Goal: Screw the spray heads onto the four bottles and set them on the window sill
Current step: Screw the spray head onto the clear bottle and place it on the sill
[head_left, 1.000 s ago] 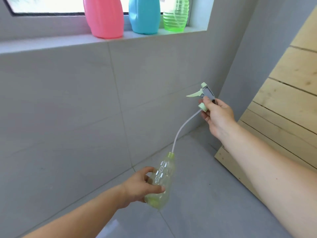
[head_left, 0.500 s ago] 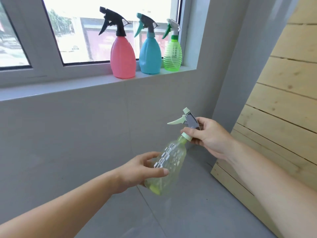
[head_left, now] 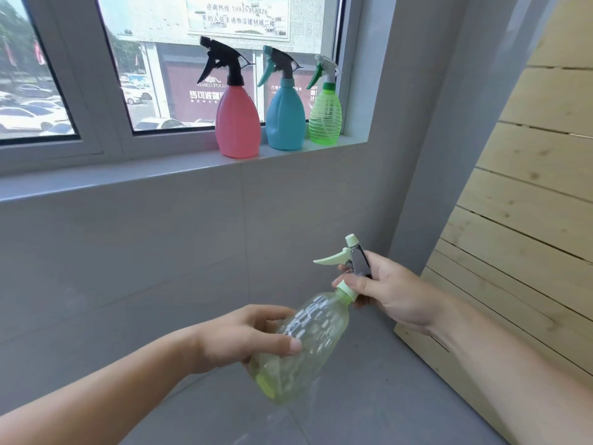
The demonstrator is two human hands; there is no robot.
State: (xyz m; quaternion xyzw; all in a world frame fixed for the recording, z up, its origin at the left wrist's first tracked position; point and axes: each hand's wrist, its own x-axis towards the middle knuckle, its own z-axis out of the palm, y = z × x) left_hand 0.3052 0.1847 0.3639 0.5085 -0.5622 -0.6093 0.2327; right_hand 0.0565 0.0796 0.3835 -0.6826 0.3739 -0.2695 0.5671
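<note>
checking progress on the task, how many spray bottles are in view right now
4. Three stand on the window sill: pink bottle, blue bottle, green ribbed bottle. The clear bottle is held by the left hand, the right hand at its spray head.

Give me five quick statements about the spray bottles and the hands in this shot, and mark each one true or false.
1. Three bottles with spray heads stand on the window sill. True: the pink bottle, the blue bottle and the green ribbed bottle.
2. The pink bottle has a white spray head. False: its head is black.
3. The left hand holds the clear bottle by its body. True.
4. The right hand is empty. False: it grips the pale green spray head at the bottle's neck.
5. The clear bottle is held upright. False: it is tilted, neck up and to the right.
</note>
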